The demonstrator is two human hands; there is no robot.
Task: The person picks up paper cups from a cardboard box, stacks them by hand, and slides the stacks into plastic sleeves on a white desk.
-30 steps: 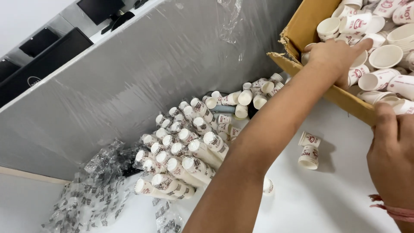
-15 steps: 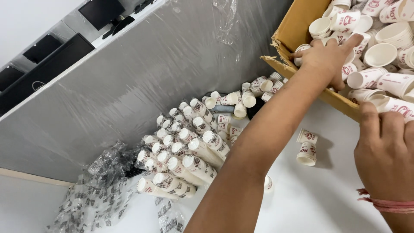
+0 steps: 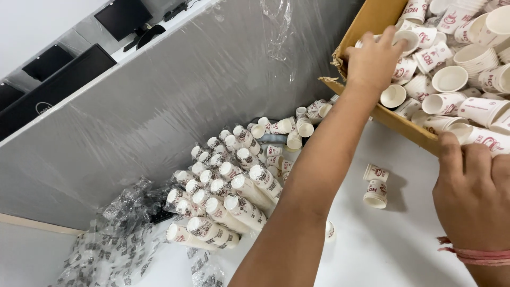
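The left hand reached into the box. Its fingers were curled around a small white cup at the top of the pile, and they gripped its rim. The right hand rested on the near edge of the box. Its fingers were bent over a cup lying on its side, touching it, but I could not tell if they held it tight. A pink band sat on that wrist.

The box was full of loose cups, some up, some on their sides. Two cups stood on the white table just under the box. More cups lay in long stacks by the grey wall. Crinkled plastic wrap lay beside the stacks.
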